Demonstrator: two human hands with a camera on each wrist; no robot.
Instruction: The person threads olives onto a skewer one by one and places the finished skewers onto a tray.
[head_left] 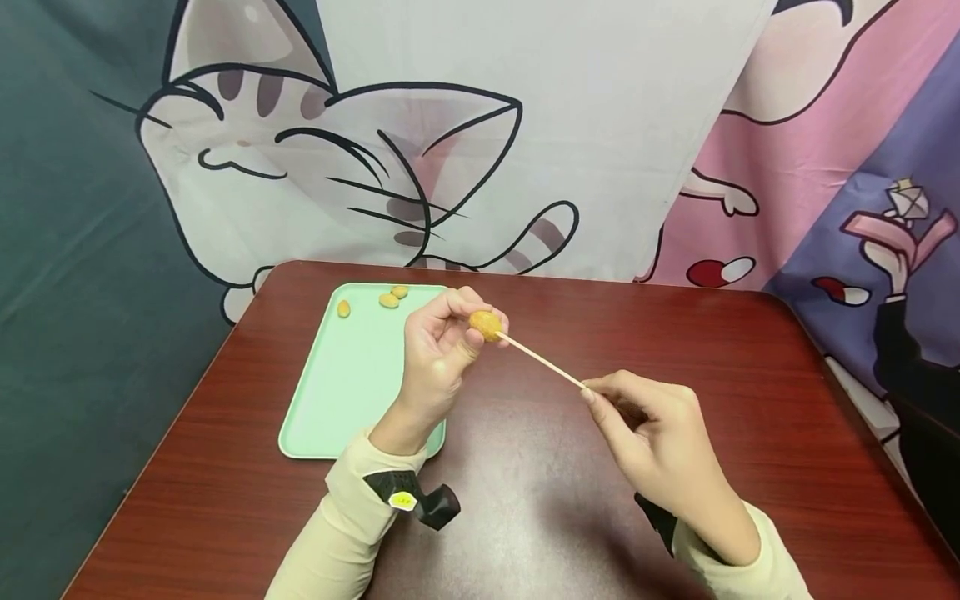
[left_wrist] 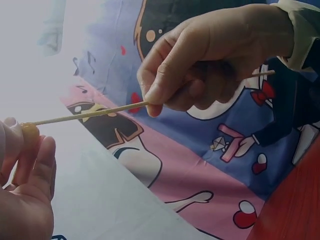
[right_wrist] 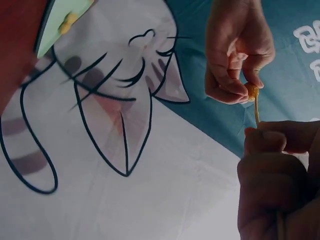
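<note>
Between the thumb and fingers of my left hand [head_left: 437,354] is a small, rounded golden-yellow food piece [head_left: 486,325]. A thin wooden skewer [head_left: 543,362] runs from this piece down to my right hand [head_left: 663,442], which pinches it between thumb and forefinger. The left wrist view shows the skewer's other end [left_wrist: 264,73] sticking out behind the right hand. One tip of the skewer meets the food piece [right_wrist: 253,92]; how deep it sits inside cannot be seen. Both hands are raised above the table, the left partly over the tray's right side.
A mint-green tray [head_left: 341,400] lies on the dark red-brown table [head_left: 540,475]. Near its far edge are three small yellow oval pieces: one at left [head_left: 343,309] and two close together, a nearer piece [head_left: 388,301] and a farther piece [head_left: 400,292]. A cartoon-printed cloth [head_left: 600,108] hangs behind.
</note>
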